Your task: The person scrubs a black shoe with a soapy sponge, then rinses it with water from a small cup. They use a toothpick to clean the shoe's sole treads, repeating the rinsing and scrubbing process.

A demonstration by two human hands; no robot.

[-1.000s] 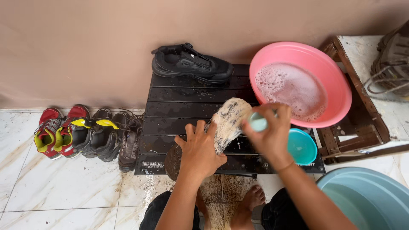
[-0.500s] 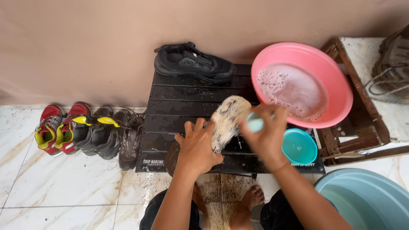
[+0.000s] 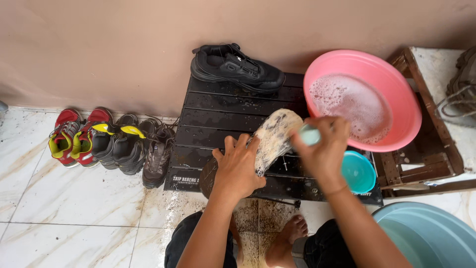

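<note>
Layout of a low desk set against a wall

A shoe (image 3: 237, 68) is placed at the back of the desk (image 3: 218, 116), a basin (image 3: 362, 99) at its right end with a small bowl (image 3: 358, 171) in front; pairs of shoes (image 3: 111, 144) are lined on the floor (image 3: 74, 208) to the left, a crate (image 3: 426, 149) to the right.

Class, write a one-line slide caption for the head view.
Left hand steadies a soapy shoe on a black table; right hand scrubs with a brush.
</note>
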